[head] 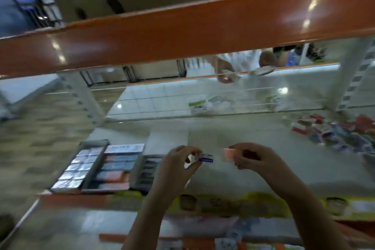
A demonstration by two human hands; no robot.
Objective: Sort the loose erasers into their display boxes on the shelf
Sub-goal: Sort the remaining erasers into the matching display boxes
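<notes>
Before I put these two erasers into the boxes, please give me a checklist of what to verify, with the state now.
1. Left hand has a grip on the white-and-blue eraser: ok.
2. Right hand pinches the pink eraser: ok.
3. Display boxes lie within view on the shelf, to the left: ok.
4. Which box matches each eraser: cannot tell, the picture is blurred.
5. Free slot in the boxes: cannot tell.
6. Loose pile remains at right: sorting not finished.
</notes>
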